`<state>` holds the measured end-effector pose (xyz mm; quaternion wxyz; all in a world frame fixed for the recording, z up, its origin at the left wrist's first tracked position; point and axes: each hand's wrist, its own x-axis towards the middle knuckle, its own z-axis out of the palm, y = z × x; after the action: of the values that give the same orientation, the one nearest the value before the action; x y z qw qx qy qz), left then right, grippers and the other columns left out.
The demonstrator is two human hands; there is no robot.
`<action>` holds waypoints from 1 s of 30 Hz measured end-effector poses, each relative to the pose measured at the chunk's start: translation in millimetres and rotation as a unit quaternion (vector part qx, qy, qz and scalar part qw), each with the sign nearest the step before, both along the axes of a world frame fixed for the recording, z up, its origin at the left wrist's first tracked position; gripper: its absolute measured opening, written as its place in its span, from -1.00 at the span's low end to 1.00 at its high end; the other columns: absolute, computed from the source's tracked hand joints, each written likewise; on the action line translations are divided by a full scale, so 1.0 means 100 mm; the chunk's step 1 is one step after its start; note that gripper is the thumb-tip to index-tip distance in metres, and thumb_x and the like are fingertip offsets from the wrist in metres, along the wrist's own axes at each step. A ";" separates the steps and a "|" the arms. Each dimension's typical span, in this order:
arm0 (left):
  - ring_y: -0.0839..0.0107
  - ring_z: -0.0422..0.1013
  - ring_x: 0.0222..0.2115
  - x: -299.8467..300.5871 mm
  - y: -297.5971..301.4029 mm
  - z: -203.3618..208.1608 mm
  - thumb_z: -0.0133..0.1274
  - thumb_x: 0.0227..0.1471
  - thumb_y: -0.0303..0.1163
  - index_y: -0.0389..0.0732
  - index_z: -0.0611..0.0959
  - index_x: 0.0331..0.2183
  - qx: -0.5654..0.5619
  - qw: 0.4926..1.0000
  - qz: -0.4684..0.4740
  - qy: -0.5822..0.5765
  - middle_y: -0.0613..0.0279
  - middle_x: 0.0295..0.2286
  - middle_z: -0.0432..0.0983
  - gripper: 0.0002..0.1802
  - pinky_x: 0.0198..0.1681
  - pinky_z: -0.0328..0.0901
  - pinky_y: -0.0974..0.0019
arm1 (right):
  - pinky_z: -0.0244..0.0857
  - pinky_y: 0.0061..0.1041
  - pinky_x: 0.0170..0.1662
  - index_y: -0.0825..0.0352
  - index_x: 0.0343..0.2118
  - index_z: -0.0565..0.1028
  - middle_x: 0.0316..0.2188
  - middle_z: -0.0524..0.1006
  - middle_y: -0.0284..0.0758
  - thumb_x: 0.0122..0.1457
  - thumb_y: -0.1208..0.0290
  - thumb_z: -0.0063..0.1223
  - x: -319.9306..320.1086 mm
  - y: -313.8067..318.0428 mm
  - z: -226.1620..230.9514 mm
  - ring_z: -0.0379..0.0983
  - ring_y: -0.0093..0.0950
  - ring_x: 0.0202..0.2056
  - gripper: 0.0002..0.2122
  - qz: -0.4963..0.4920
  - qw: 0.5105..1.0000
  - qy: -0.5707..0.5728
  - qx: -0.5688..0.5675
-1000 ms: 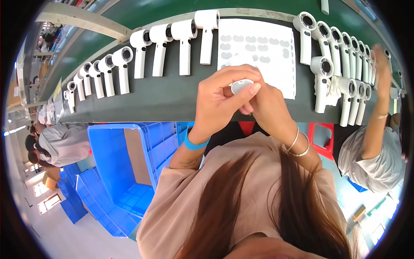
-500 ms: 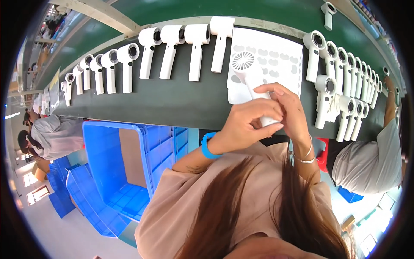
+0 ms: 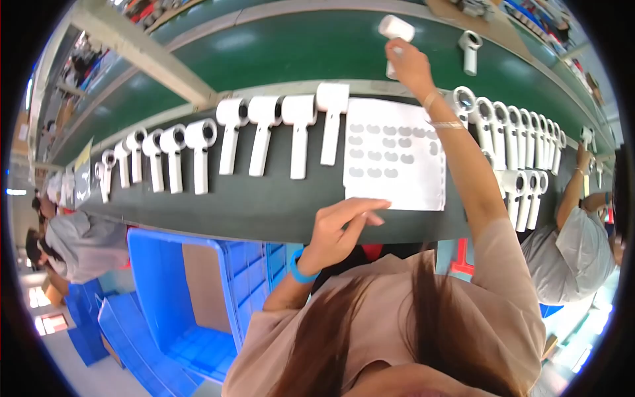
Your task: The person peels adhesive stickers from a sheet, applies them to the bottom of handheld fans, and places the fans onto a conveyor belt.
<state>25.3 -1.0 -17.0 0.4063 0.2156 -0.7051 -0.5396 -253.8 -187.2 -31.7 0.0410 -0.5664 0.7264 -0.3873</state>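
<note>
At the far side, over the green belt (image 3: 297, 56), my right hand (image 3: 411, 69) grips a white handheld fan (image 3: 399, 28) by its handle, the round head pointing up and away. My left hand (image 3: 338, 231) hovers at the near edge of the white sticker sheet (image 3: 413, 192), its fingers stretched out and nothing in them. Rows of grey rounded stickers cover part of that sheet. Just left of it, a white handheld fan (image 3: 333, 122) lies at the end of a long row of similar fans.
More white fans (image 3: 499, 135) lie in rows on the right of the dark table (image 3: 264, 205). Another fan (image 3: 470, 54) rests on the green belt. Blue crates (image 3: 149, 291) stand at lower left. A co-worker in grey (image 3: 572, 258) reaches in from the right.
My right hand has left my left hand and carried the fan from above the sticker sheet out to the green belt. The left hand has let go of the fan. The view has shifted.
</note>
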 end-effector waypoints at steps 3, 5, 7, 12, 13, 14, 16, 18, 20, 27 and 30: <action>0.40 0.52 -0.43 0.09 0.07 -0.05 -0.17 0.08 -0.68 -0.36 0.59 -0.23 0.044 0.998 0.037 0.002 0.08 -0.32 0.56 -0.74 -0.34 0.39 0.43 | 0.38 -0.11 -0.25 0.20 -0.31 0.44 -0.44 0.50 -0.04 0.13 0.31 -0.09 -0.27 -0.49 -0.23 0.46 -0.02 -0.35 -0.87 -0.022 0.991 0.132 -0.012; 0.41 0.52 -0.42 0.12 0.10 -0.05 -0.17 0.09 -0.68 -0.36 0.59 -0.23 0.062 0.997 0.046 0.005 0.07 -0.32 0.56 -0.74 -0.34 0.39 0.43 | 0.38 -0.12 -0.24 0.22 -0.28 0.44 -0.33 0.46 -0.01 0.14 0.31 -0.08 -0.34 -0.60 -0.35 0.43 -0.02 -0.27 -0.85 -0.020 0.987 0.157 0.032; 0.41 0.51 -0.41 0.13 0.12 -0.05 -0.19 0.10 -0.67 -0.38 0.59 -0.23 0.098 0.993 0.066 0.008 0.05 -0.33 0.56 -0.74 -0.34 0.39 0.45 | 0.36 -0.10 -0.17 0.17 -0.12 0.44 -0.21 0.41 0.00 0.15 0.28 -0.07 -0.35 -0.59 -0.47 0.36 -0.05 -0.13 -0.75 -0.001 0.983 0.173 0.060; 0.40 0.52 -0.41 0.09 0.09 -0.04 -0.18 0.10 -0.66 -0.37 0.59 -0.24 0.063 0.996 0.052 -0.044 0.08 -0.35 0.56 -0.74 -0.32 0.38 0.42 | 0.35 -0.16 -0.17 0.16 -0.04 0.43 -0.30 0.48 -0.05 0.10 0.24 0.00 -0.17 -0.15 -0.34 0.43 -0.03 -0.26 -0.66 0.030 0.990 0.138 -0.003; 0.39 0.52 -0.41 0.06 0.07 -0.08 -0.18 0.09 -0.66 -0.36 0.59 -0.24 0.047 0.996 0.054 -0.044 0.09 -0.36 0.56 -0.74 -0.31 0.38 0.42 | 0.36 -0.19 -0.19 0.17 -0.07 0.44 -0.32 0.49 -0.08 0.09 0.27 0.01 -0.09 0.10 -0.20 0.44 -0.07 -0.25 -0.68 0.036 0.995 0.083 -0.041; 0.39 0.52 -0.41 0.06 0.06 -0.12 -0.15 0.08 -0.65 -0.35 0.59 -0.24 0.063 0.994 0.070 -0.051 0.10 -0.37 0.56 -0.76 -0.30 0.38 0.42 | 0.36 -0.25 -0.22 0.22 -0.12 0.47 -0.33 0.51 -0.11 0.10 0.32 0.02 0.02 0.36 -0.01 0.45 -0.15 -0.27 -0.73 0.033 0.997 0.059 -0.028; 0.39 0.52 -0.39 0.00 -0.02 -0.26 -0.10 0.06 -0.63 -0.34 0.59 -0.25 0.021 0.994 0.083 -0.064 0.07 -0.38 0.56 -0.78 -0.30 0.37 0.41 | 0.35 -0.41 -0.31 0.29 -0.19 0.51 -0.36 0.54 -0.15 0.12 0.35 0.01 -0.03 0.95 0.12 0.50 -0.27 -0.37 -0.78 0.095 0.990 0.015 -0.103; 0.34 0.52 -0.37 0.00 -0.06 -0.37 -0.04 0.03 -0.62 -0.33 0.59 -0.25 0.023 0.991 0.108 -0.082 0.04 -0.36 0.55 -0.80 -0.29 0.36 0.40 | 0.35 -0.39 -0.30 0.36 -0.35 0.53 -0.43 0.54 -0.17 0.10 0.44 0.02 0.16 1.44 0.22 0.48 -0.25 -0.40 -0.87 0.098 0.994 -0.053 -0.003; 0.25 0.52 -0.36 -0.08 -0.14 -0.38 0.00 -0.01 -0.61 -0.31 0.60 -0.26 -0.059 0.981 0.140 -0.124 0.03 -0.35 0.54 -0.79 -0.29 0.36 0.38 | 0.35 -0.41 -0.31 0.39 -0.40 0.53 -0.46 0.53 -0.19 0.06 0.47 0.05 0.24 1.77 0.06 0.49 -0.26 -0.42 -0.89 0.091 0.995 -0.033 0.036; 0.05 0.27 -0.03 -0.73 -0.48 -0.63 0.14 -0.12 -0.47 -0.29 0.50 -0.10 -0.220 0.960 0.048 -0.167 0.00 -0.06 0.36 -0.54 0.03 0.20 0.18 | 0.31 -0.33 -0.36 0.36 -0.46 0.47 -0.43 0.45 -0.22 0.00 0.50 0.10 0.48 1.97 -0.45 0.44 -0.21 -0.42 -0.92 -0.002 0.999 -0.025 0.038; 0.04 0.20 -0.01 -0.80 -0.55 -0.69 0.18 -0.16 -0.45 -0.28 0.47 -0.06 -0.212 0.956 0.031 -0.200 0.01 -0.02 0.30 -0.47 0.06 0.16 0.15 | 0.29 -0.35 -0.37 0.35 -0.48 0.46 -0.46 0.44 -0.24 -0.01 0.54 0.10 0.47 1.98 -0.42 0.43 -0.25 -0.44 -0.94 0.018 0.998 -0.035 0.049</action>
<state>-54.8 -55.7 -85.9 0.3098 0.2497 -0.8633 -0.3106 -207.1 10.4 -74.0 0.1011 -0.5624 0.7327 -0.3697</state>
